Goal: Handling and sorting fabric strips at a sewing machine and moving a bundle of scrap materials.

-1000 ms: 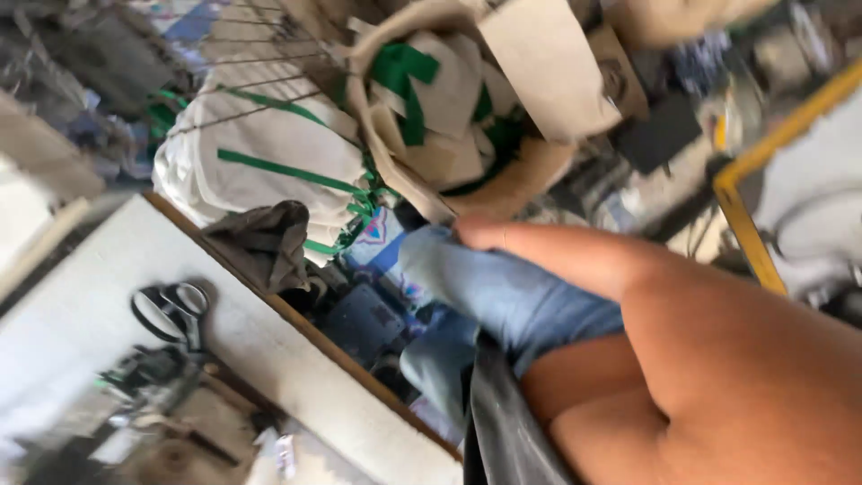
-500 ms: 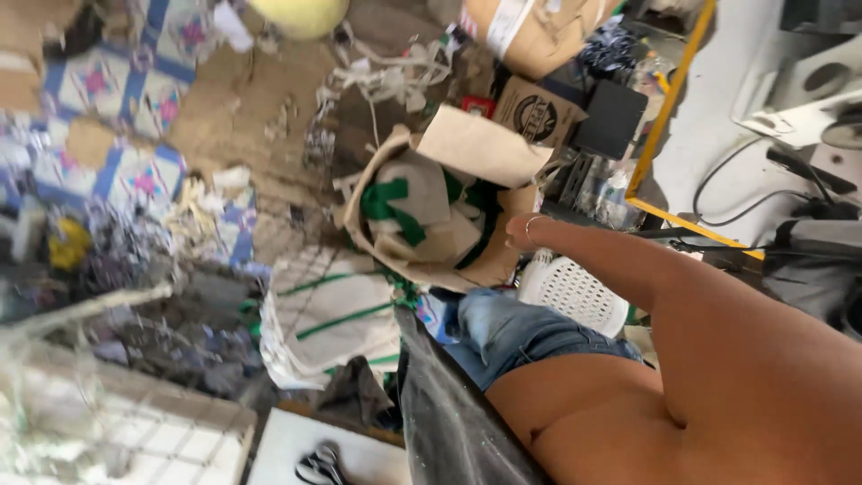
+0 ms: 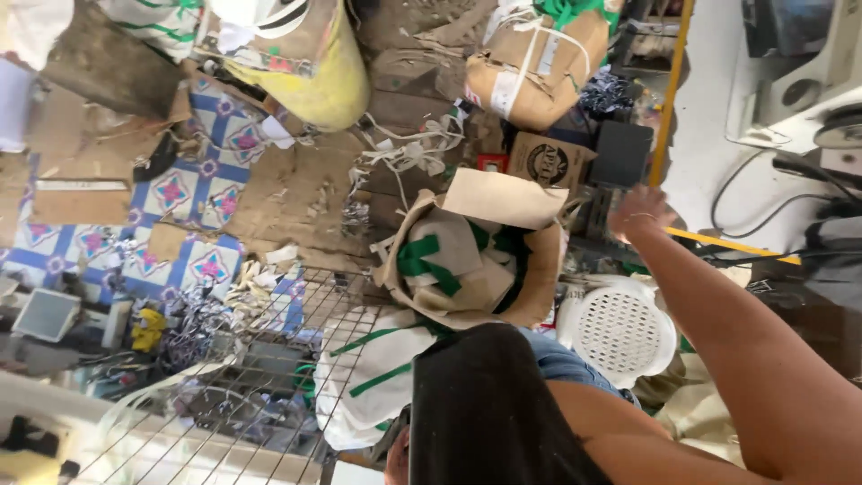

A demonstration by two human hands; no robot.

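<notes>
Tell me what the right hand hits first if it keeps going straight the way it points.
Probably the dark flat box just beyond the right hand, with the small brown printed carton beside it. Depth is unclear from this single view; the hand may be well above them.

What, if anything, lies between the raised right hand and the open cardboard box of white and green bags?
Nothing visible does. The right hand hangs open in the air beside the cardboard box, whose open flap faces it.

A yellow drum [image 3: 310, 76] is seen lying on flattened cardboard [image 3: 296, 184] over a blue-patterned tiled floor [image 3: 193, 193]. A wire mesh rack [image 3: 269, 377] is noted at lower left, beside white sacks with green stripes [image 3: 368, 377]. A white perforated plastic stool [image 3: 620, 328] is seen near a yellow bar [image 3: 672, 90].
</notes>
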